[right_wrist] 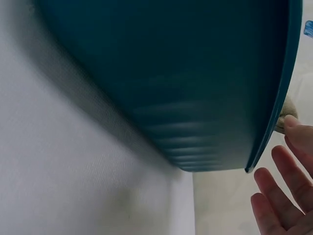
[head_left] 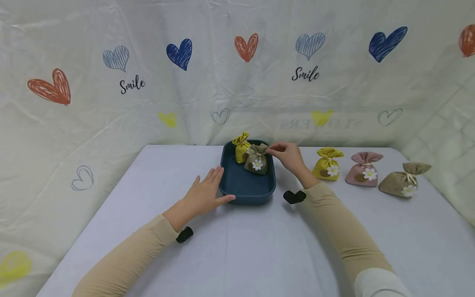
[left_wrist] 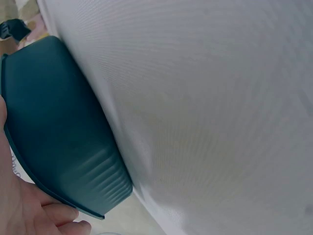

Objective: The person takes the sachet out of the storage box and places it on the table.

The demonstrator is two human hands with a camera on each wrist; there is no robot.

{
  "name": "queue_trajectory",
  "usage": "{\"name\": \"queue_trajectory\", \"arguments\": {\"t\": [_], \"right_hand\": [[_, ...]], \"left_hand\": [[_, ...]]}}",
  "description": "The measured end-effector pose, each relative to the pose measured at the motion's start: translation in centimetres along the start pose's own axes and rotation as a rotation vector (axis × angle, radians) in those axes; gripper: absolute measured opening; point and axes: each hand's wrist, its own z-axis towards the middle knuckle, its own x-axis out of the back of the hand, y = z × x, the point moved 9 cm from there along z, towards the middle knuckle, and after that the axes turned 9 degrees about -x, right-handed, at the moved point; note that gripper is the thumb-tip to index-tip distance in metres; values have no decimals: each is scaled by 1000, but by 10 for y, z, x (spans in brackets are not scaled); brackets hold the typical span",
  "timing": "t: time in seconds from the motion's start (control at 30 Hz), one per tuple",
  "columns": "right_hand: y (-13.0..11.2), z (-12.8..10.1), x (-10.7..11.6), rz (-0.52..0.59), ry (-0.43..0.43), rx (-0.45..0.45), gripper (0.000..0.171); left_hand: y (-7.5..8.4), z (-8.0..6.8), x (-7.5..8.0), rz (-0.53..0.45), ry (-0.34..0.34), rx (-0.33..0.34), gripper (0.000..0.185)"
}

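Nearest on the white-covered desk (head_left: 237, 247), the left hand (head_left: 205, 194) lies flat with its fingers straight and spread, resting against the near-left wall of the dark blue tray (head_left: 246, 190). It holds nothing; it only touches the tray. The left wrist view shows the tray's ribbed outer wall and thin rim right beside the palm. The tray looks like stiff, smooth plastic, probably light and apt to slide on the cloth, so a flat hand at its side is a sensible brace.

Farther back, the right hand (head_left: 288, 156) reaches over the tray's right rim, its fingertips pinching the gathered top of the olive pouch (head_left: 257, 160). That pouch sits upright in the far half of the tray, touching a yellow pouch (head_left: 241, 148) just behind and left of it. In the right wrist view the fingers (right_wrist: 274, 196) appear fairly straight past the rim, so the pinch reads only from the head view.

The pouch looks like soft cloth, light, with a white daisy on its front and a tied neck. It likely sags if held by the belly; the bunched neck above the cord seems the firmest place to take it.

To the right on the desk, well apart from the tray, stand 3 more pouches: yellow (head_left: 328, 164), pink (head_left: 365, 169), and olive (head_left: 403, 180) farthest right.
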Motion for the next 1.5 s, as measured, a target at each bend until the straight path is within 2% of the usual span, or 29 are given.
{"name": "queue_trajectory", "arguments": {"t": [0.27,0.6,0.97,1.2,1.5], "right_hand": [[-15,-6,-5,-21,13,73,28],[-34,-14,-14,-9,-47,137,23],[-39,-17,-21,77,-93,203,18],[-43,-20,-23,203,-170,179,21],[-50,-24,-21,250,-184,166,19]], "left_hand": [[1,-1,1,-6,5,0,102],[0,-1,0,1,1,-7,103],[-1,-2,-1,2,1,0,104],[0,-2,0,-1,6,2,104],[-1,-2,-1,1,9,5,104]]}}
